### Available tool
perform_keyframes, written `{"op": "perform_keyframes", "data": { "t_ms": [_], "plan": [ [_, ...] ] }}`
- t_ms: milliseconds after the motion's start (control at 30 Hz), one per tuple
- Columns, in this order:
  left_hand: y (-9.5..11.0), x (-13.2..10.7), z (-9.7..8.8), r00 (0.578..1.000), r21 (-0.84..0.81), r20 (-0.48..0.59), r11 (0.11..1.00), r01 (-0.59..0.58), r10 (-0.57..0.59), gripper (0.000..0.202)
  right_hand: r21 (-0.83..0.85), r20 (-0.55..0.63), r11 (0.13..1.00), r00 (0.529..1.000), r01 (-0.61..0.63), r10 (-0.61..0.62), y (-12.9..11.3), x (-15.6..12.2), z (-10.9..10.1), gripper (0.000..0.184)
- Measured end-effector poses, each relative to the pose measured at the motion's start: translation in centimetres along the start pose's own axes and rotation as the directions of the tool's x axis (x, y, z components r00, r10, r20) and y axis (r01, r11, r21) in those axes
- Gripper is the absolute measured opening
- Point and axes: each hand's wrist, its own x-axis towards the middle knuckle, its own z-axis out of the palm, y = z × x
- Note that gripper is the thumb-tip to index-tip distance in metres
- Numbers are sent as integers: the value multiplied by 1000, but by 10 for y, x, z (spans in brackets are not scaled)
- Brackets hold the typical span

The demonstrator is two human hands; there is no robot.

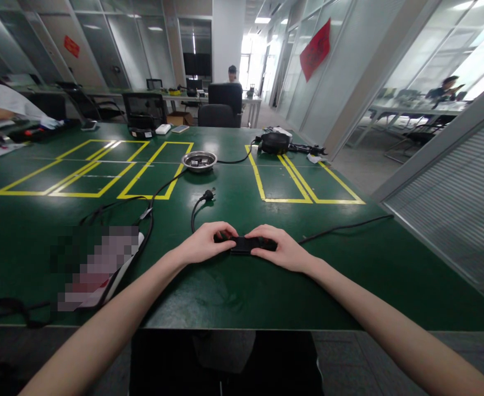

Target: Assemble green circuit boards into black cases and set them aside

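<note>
Both hands meet at a small black power adapter (243,246) on the green table in front of me. My left hand (204,242) grips its left end, thumb in front and fingers curled behind. On the opposite end, my right hand (282,250) pinches it in the same way. A black cord with a plug (208,195) curves up from behind my left hand, its prongs pointing right. Beyond my right hand another black cord (345,226) runs off toward the table's right edge. My fingers hide where the cords meet the adapter.
A metal bowl (199,154) with small metal parts stands farther back on the green table (225,300). Yellow tape (287,201) marks rectangles. Black gear (275,143) lies at the back right. Left of me is a blurred-out flat object with a strap (150,220). A person (15,104) sits far left.
</note>
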Motion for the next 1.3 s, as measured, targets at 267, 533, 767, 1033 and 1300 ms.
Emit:
{"op": "perform_keyframes", "data": {
  "t_ms": [267, 533, 767, 1033, 1300],
  "plan": [
    [-1, 0, 3, 999, 55, -26, 998, -22, 23, 13, 30, 15, 999, 999, -34, 34, 1, 3, 0, 22],
    [-6, 1, 7, 1000, 62, -20, 998, 4, -3, 18, 31, 12, 1000, 1000, 7, -7, 6, 6, 2, 20],
    [-1, -1, 7, 1000, 37, 2, 999, 15, -15, 21, -359, 160, 914, 978, 186, -136, -5, 5, 7, 32],
    [-1, -2, 9, 932, 311, -194, 921, -237, 306, 19, -333, -25, 932, 987, 143, -161, 7, 1, 4, 29],
    [-4, -2, 10, 899, 362, -185, 878, -312, 396, 13, -60, -806, 912, 559, -405, 195, 75, 0, -90, 32]
  ]
}}
